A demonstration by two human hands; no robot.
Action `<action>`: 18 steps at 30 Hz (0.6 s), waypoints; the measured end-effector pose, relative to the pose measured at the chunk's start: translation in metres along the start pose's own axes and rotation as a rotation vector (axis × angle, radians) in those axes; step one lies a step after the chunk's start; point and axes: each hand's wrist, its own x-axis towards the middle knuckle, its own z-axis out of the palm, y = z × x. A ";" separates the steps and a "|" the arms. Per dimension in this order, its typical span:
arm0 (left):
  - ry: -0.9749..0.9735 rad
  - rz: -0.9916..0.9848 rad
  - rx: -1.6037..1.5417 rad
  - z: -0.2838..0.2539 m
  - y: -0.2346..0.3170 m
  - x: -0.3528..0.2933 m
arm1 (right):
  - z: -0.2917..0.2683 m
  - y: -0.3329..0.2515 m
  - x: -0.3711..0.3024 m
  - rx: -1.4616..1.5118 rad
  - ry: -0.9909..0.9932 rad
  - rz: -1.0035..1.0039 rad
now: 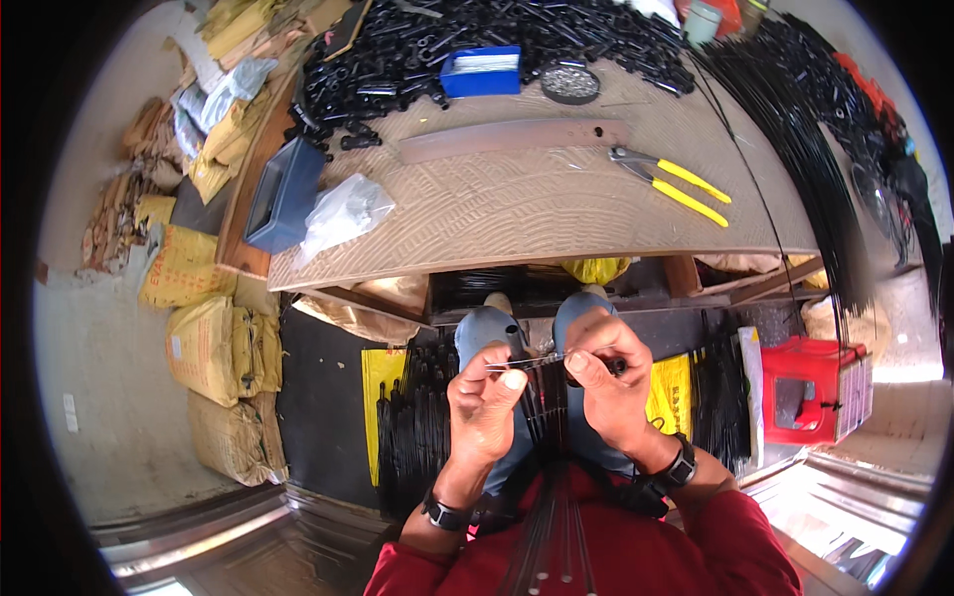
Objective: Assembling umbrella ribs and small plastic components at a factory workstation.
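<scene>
The left hand (482,409) and right hand (616,389), fingers pinched nearly closed, are holding a thin metal rod (534,362) between them above the knees (481,330), seemingly aligning it, the next move calling for steady fingertips, while yellow-handled pliers (689,202) are lying beyond on the workbench (517,204).

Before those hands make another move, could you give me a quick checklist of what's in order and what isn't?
1. Left hand gripping: ok, the left hand pinches the thin metallic pieces.
2. Right hand gripping: ok, the right hand pinches toward their other end.
3. Ends lined up: cannot tell, too small.
4. Yellow-handled pliers in hand: not ok, they lie on the tabletop.
5. Bright blue box stocked: ok, pale pieces show inside.
</scene>
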 end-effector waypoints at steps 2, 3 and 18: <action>-0.016 0.023 -0.019 0.001 0.000 0.000 | 0.006 -0.001 0.000 0.016 0.007 -0.026; -0.040 0.024 -0.015 0.003 0.002 0.000 | 0.009 -0.001 0.000 0.032 0.031 -0.055; -0.005 0.001 0.034 -0.004 0.015 -0.003 | 0.022 -0.012 -0.004 -0.096 -0.064 0.411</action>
